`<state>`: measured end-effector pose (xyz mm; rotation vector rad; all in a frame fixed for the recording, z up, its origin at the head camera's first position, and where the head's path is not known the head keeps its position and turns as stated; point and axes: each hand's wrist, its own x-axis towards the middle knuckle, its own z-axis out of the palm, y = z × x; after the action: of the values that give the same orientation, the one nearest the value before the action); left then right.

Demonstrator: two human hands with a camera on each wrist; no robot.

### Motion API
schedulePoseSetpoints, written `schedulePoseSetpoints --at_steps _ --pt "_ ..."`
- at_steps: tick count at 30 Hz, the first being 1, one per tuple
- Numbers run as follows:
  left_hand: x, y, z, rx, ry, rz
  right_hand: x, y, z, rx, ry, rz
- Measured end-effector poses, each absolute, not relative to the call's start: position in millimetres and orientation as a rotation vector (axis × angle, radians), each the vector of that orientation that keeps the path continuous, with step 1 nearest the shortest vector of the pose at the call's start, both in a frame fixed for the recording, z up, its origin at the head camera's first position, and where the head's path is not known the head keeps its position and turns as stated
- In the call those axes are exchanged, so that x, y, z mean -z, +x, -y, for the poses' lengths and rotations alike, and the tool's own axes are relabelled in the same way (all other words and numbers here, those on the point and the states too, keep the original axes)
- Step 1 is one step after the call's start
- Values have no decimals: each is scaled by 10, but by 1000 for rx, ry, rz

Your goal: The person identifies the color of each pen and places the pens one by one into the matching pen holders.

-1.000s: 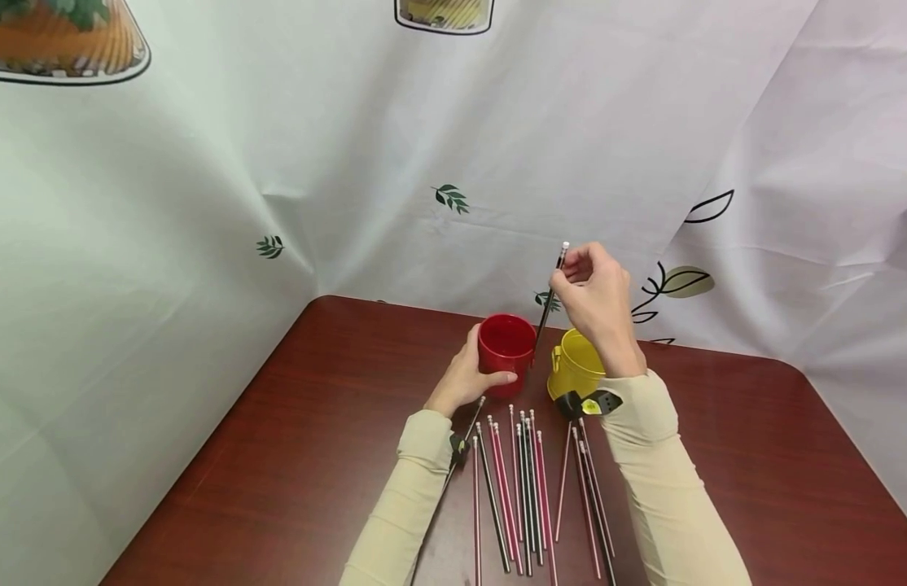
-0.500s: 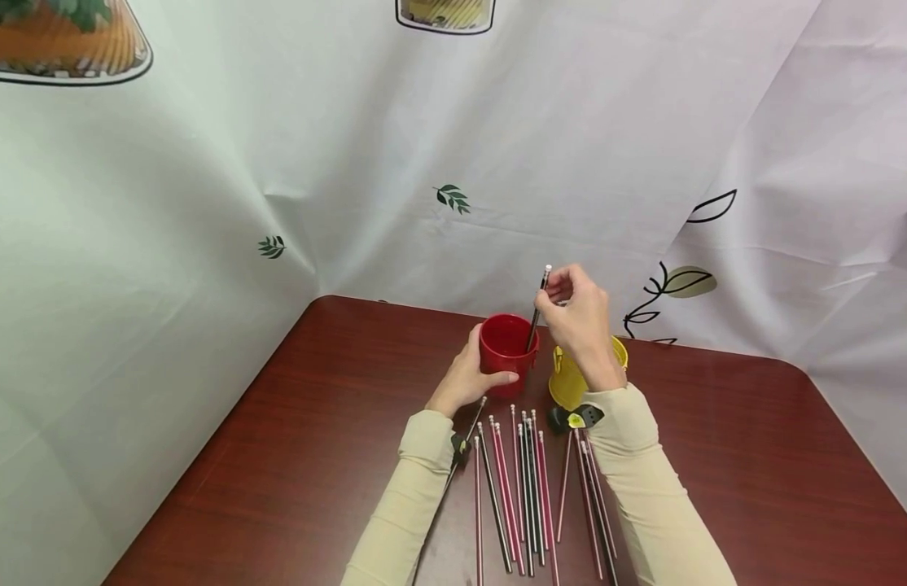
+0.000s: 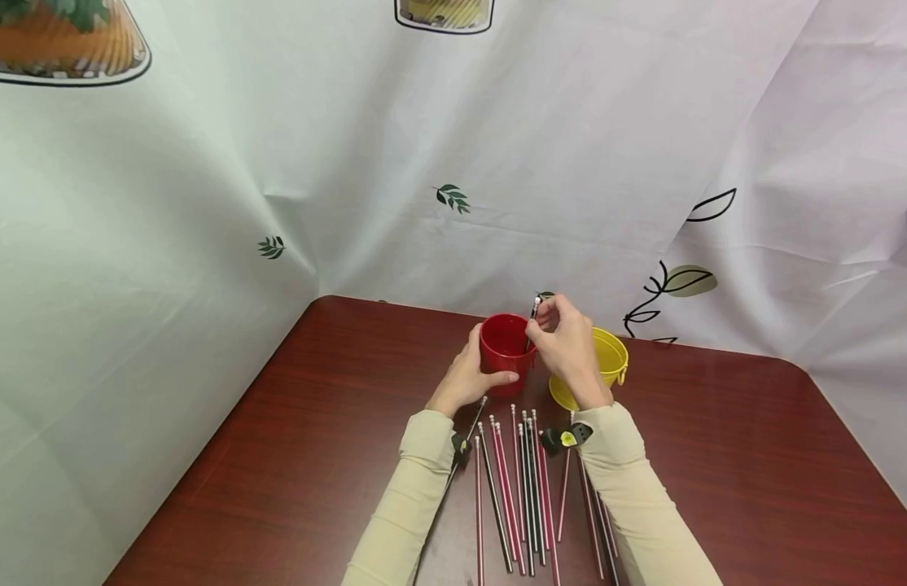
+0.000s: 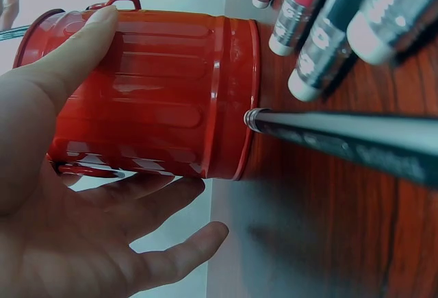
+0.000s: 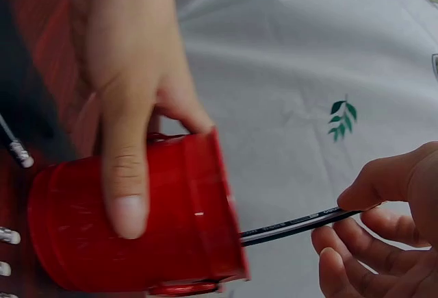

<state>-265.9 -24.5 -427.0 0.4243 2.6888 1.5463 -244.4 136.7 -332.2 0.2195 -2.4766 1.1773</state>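
My left hand [image 3: 464,378] grips a red metal bucket [image 4: 157,92] that stands on the table, its thumb across the near side and the fingers round behind. Between thumb and fingertips, my right hand [image 3: 567,338] pinches a black pencil [image 5: 294,227] near its eraser end. The pencil slants down, its lower part inside the red bucket, so the lower tip is hidden. Just behind the right wrist stands a yellow bucket [image 3: 611,358], partly covered by that hand. Several black and pink pencils [image 3: 527,488] with white erasers lie on the table in front of the buckets.
One black pencil [image 4: 328,137] lies apart beside the left forearm, its eraser end close to the red bucket's base. The brown wooden table [image 3: 292,456] reaches back to a white printed cloth [image 3: 365,163] that hangs behind and at the sides.
My right hand has moved left and down, bringing the black pencil from beside the red bucket into its mouth. The left hand and the red bucket have stayed put.
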Motion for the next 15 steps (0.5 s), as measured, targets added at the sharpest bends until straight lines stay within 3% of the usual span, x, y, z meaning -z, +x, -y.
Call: schedulePoseSetpoints --at_steps 15 --pt "4303 -2672 244 -1532 416 -2707 3516 -2415 -1380 -1221 205 2491"
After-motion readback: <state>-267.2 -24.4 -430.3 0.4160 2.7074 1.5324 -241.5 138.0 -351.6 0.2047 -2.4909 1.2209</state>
